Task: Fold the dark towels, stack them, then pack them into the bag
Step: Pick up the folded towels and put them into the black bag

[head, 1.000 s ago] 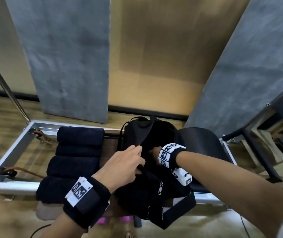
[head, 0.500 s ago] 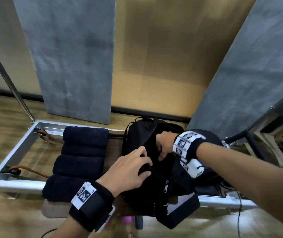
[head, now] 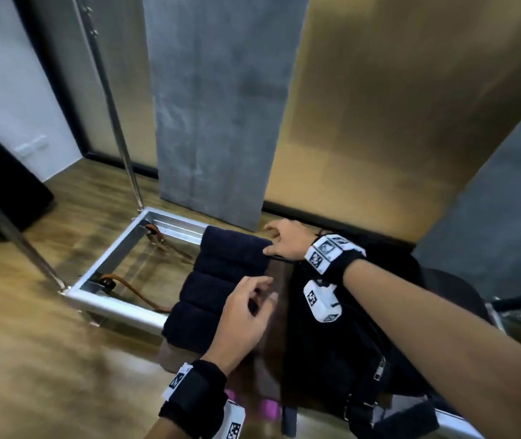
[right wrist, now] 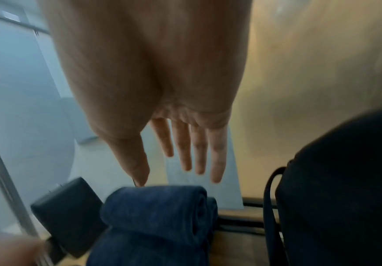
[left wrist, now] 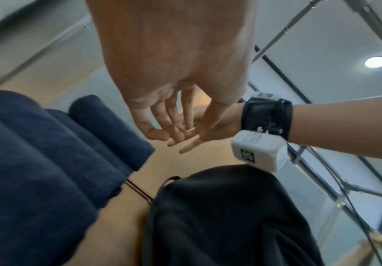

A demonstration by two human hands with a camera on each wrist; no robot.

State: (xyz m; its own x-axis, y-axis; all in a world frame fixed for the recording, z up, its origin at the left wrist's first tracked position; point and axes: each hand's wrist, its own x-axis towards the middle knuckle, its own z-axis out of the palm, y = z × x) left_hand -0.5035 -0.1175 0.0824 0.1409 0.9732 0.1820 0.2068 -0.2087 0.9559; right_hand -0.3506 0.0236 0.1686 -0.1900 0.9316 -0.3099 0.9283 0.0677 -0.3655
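Right hand [head: 287,237] reaches over the far end of the dark towels [head: 221,280], and its fingers [right wrist: 199,149] are straight and spread out. It holds nothing. From the right wrist camera, the thumb tip is just above the farthest towel roll [right wrist: 158,207], very close to it; whether it touches is hard to tell.

Left hand [head: 246,315] hangs over the near side of the towels, next to the bag [head: 348,343]. Its fingers [left wrist: 169,118] are loose and a little bent, and it holds nothing too.

Four dark blue towels lie rolled up in a row, side by side, each one touching the next. They sit on the desk [head: 177,356], partly over a silver metal frame [head: 107,264] with a brown strap [head: 139,294] inside it. All the towels are outside the bag.

Just to the right of the towels sits the black bag. A thin black cord [left wrist: 139,190] runs between the bag and the towels. Both wrists wear black bands [head: 196,397] with white tags. Behind it all stands a grey panel [head: 218,106] and a brown wall.
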